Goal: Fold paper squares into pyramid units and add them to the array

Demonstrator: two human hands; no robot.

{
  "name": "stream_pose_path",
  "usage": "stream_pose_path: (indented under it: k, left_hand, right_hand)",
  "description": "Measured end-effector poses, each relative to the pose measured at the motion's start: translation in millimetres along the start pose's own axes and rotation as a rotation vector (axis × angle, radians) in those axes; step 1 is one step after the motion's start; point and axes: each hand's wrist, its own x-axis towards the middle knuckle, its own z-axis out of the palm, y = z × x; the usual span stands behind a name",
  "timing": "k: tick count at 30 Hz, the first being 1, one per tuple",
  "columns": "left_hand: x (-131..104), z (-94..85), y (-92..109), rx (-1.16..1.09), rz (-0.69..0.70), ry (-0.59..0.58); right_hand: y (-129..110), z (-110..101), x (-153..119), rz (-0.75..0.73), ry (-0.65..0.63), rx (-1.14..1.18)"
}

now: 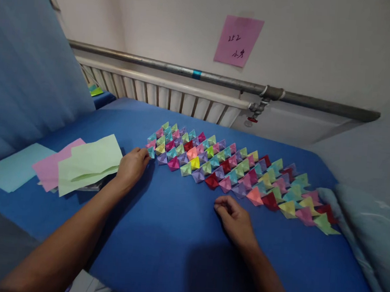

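Observation:
Rows of small folded paper boats (198, 176) in many colours stand close together on a blue sheet (162, 224). They form a long slanting band from centre left to the right. At the band's left end my left hand (133, 166) is pinched on a teal paper boat (151, 152), whose near side is partly behind my fingertips. My right hand (236, 219) rests on the sheet just in front of the band, near a pink and a purple boat. Its fingers are curled in, with nothing visible in them.
Loose sheets of green paper (87, 160), pink paper (49, 170) and light blue paper (14, 168) lie to the left. Behind the bed run a metal pipe (154, 62) and a radiator (171, 98). A blue curtain (29, 61) hangs left; a pillow (370, 232) lies right.

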Motion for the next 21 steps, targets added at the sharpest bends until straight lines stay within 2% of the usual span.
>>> stream_pose_path:
  k: [11,21]
  left_hand:
    - [14.8,14.3,-9.5,0.022,0.009,-0.031]
    - [16.8,21.8,-16.4,-0.073,-0.034,0.014]
  right_hand:
    - [2.1,1.4,2.9,-0.027,-0.013,0.003]
    - [-1.4,2.0,0.2,-0.061,-0.024,-0.061]
